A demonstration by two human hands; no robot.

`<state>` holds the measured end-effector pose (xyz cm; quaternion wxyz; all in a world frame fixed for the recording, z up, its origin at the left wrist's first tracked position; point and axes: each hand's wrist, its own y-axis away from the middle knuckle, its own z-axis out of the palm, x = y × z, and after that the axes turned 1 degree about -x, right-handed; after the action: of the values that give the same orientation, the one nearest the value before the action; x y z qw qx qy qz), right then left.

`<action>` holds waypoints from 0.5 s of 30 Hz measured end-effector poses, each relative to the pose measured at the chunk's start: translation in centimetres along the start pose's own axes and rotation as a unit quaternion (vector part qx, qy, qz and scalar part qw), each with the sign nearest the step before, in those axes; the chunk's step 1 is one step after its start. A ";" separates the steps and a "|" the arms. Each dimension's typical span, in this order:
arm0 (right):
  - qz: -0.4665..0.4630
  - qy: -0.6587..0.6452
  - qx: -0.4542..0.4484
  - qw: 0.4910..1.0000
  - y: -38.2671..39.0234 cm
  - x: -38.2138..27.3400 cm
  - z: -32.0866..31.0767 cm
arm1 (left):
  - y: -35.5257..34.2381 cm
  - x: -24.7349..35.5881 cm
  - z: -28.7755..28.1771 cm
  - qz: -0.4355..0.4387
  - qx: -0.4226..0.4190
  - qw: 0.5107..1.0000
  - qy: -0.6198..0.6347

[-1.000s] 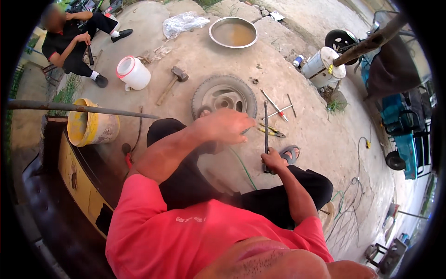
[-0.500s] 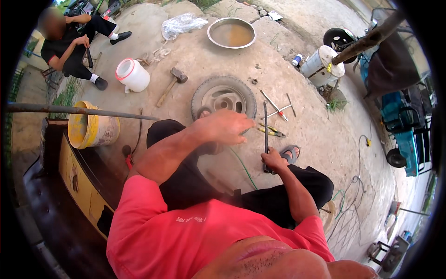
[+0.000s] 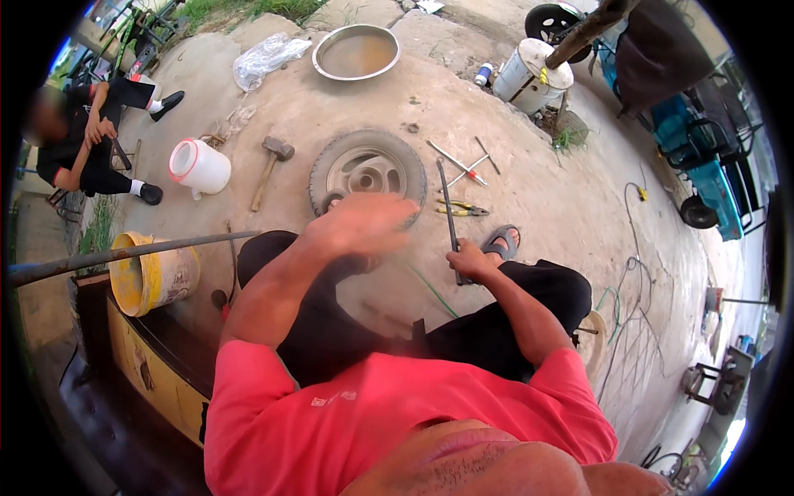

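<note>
I look down on a wheel with a grey rubber tyre and a silver metal rim (image 3: 365, 175), lying flat on the pale concrete ground (image 3: 554, 198). The left hand (image 3: 364, 227) I guide is over the wheel's near edge and blurred; I cannot tell how widely its fingers are spread or whether they touch the tyre. My right hand (image 3: 471, 260) is to the right of the wheel and nearer to me, its fingers wrapped around a long, slim, dark metal bar (image 3: 447, 198) whose far tip reaches up beside the wheel's right side. Also right of the wheel I see metal pliers with yellow handles (image 3: 467, 211) and a silver cross-shaped metal wrench with a red band (image 3: 470, 173). Left of the wheel I find a hammer with a heavy grey head and a wooden handle (image 3: 266, 176); farther left are a white plastic container with a red rim (image 3: 207, 169) and a seated person in dark clothes (image 3: 103, 182). Beyond the wheel I have a round, shallow metal basin of brownish water (image 3: 356, 78), and beyond it to the left, a crumpled clear plastic bag (image 3: 269, 61). A yellow plastic bucket (image 3: 178, 273) is left of the wheel and nearer to me.
</note>
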<state>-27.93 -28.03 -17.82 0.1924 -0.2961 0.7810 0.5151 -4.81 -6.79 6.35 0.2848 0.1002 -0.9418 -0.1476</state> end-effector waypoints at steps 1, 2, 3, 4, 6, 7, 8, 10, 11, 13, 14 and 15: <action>0.006 -0.008 -0.005 1.000 0.0 0.0 0.1 | 0.0 0.0 0.0 0.002 -0.002 1.000 -0.001; 0.007 -0.009 -0.004 1.000 0.0 0.1 0.1 | -0.1 -0.1 0.0 0.004 -0.003 1.000 -0.002; 0.005 -0.013 -0.004 1.000 -0.1 0.3 0.0 | -0.2 -0.1 0.1 0.004 -0.003 1.000 -0.002; 0.003 -0.015 -0.006 1.000 -0.2 0.0 0.1 | 0.0 -0.2 0.2 0.002 0.003 1.000 -0.004; 0.005 -0.003 -0.004 1.000 0.0 -0.2 -0.1 | 0.0 -0.7 0.7 -0.006 0.011 1.000 -0.004; 0.005 0.007 -0.004 1.000 0.1 -0.7 0.0 | 0.1 -1.3 0.9 0.016 0.040 0.999 -0.003; -0.001 0.010 -0.012 1.000 0.1 -1.0 0.1 | 0.4 -1.7 0.9 0.037 0.069 0.997 -0.001; -0.001 0.004 -0.003 1.000 0.5 -1.3 -0.2 | 0.6 -1.6 0.0 -0.003 0.078 0.997 0.007; -0.008 0.009 -0.014 1.000 0.7 -1.5 -0.2 | 0.7 -1.4 -0.7 -0.038 0.085 0.996 0.013; -0.004 0.012 0.003 1.000 1.0 -1.8 -0.2 | 0.7 -2.0 -1.7 -0.080 0.085 0.993 0.033; -0.001 0.002 0.001 1.000 1.2 -2.0 -0.1 | 0.7 -2.4 -1.8 -0.089 0.126 0.987 0.053; 0.004 -0.008 0.000 1.000 1.2 -2.0 0.1 | 0.8 -2.9 -2.1 -0.098 0.168 0.978 0.071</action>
<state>-27.22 -27.11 -15.85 0.1966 -0.2886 0.7804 0.5187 -1.34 -5.74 6.82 0.3141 0.2481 -0.9164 -0.0073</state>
